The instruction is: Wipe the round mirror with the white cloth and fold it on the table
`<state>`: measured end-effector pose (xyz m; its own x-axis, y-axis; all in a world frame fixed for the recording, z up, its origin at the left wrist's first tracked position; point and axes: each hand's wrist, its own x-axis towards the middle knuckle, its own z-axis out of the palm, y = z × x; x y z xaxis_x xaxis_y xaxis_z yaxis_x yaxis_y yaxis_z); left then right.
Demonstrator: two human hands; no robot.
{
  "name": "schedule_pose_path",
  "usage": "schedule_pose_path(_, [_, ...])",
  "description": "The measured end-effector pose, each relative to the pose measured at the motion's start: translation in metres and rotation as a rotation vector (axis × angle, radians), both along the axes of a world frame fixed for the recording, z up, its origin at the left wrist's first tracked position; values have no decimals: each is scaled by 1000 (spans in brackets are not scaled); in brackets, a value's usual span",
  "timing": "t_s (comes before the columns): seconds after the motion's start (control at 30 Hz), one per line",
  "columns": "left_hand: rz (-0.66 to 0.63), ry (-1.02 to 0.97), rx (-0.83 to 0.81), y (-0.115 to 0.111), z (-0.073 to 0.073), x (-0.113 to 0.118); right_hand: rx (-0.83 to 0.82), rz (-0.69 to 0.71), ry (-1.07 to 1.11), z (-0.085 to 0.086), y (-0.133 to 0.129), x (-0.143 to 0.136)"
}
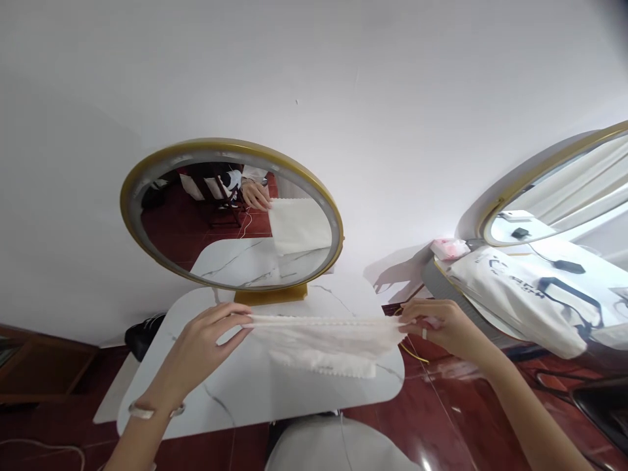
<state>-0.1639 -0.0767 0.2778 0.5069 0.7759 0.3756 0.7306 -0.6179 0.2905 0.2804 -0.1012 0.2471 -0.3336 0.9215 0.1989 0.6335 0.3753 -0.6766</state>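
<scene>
A white cloth (318, 343) with zigzag-cut edges is stretched level between my two hands, above the marble-patterned table (206, 392). My left hand (210, 343) pinches its upper left corner between thumb and fingers. At the upper right corner my right hand (432, 327), with a ring on one finger, grips the same cloth. The lower part hangs in loose folds, its bottom edge over the tabletop. Behind it stands a round gold-framed mirror (235, 219) on a gold base, reflecting one hand and the cloth.
To the right, a second table holds a white printed fabric bag (520, 294), a pink tissue pack (450, 248), a black adapter (569, 266) and another gold-framed mirror (564, 190). A pale round seat (338, 448) is in front. Black shoes (143, 335) lie left of the near table.
</scene>
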Motion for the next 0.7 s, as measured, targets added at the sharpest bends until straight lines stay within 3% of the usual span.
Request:
schedule_pose_path(0.17, [42,-42,-217,10,-6,11,-128,-4,58,18,4,13])
schedule_pose_path(0.3, [21,-109,-369,32,-7,30,-88,-119,-50,22,24,20])
schedule_pose_path(0.43, [-26,-171,-400,46,3,44,3,-197,-119,30,37,28])
schedule_pose_path(0.53, [-34,-202,-277,35,10,45,111,-273,-154,37,27,38])
schedule_pose_path(0.63, [9,-172,-179,5,10,42,183,-326,-210,37,-1,48])
schedule_pose_path(0.7, [-4,-119,-204,-20,6,41,184,-315,-220,30,-27,51])
